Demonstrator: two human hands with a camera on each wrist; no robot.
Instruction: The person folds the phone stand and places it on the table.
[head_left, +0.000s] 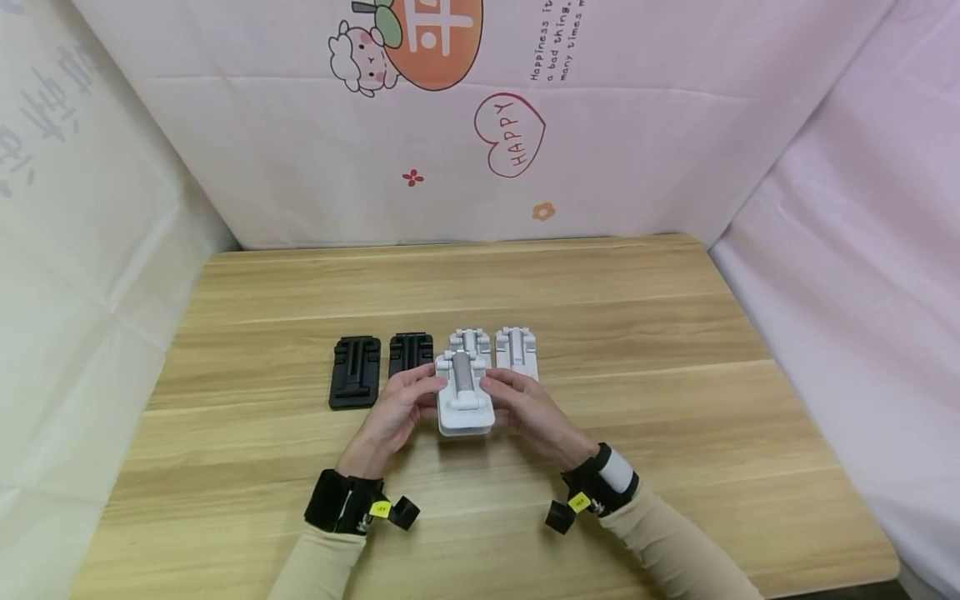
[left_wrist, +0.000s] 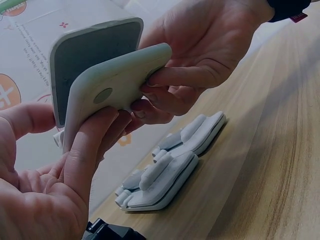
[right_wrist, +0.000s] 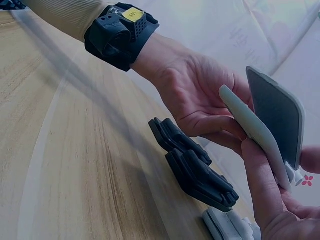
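Observation:
A white folding phone stand [head_left: 465, 417] is held above the table between both hands. My left hand [head_left: 395, 410] grips its left edge, and my right hand [head_left: 531, 410] grips the right edge. In the left wrist view the stand's grey-padded plate [left_wrist: 97, 55] and its white base [left_wrist: 117, 80] are parted at one end, forming a narrow wedge. Fingers of both hands curl under the base, which has a round grey dot. A left-hand thumb lies along the padded plate's edge. The hinge side is mostly hidden by the fingers.
Beyond the hands, two folded white stands lie in a row, a left one [head_left: 471, 337] partly covered and a right one [head_left: 517, 350]. Two folded black stands, one farther left [head_left: 355, 375] and one nearer [head_left: 411, 350], lie beside them on the wooden table [head_left: 645, 333]. Printed cloth [head_left: 637, 150] hangs behind.

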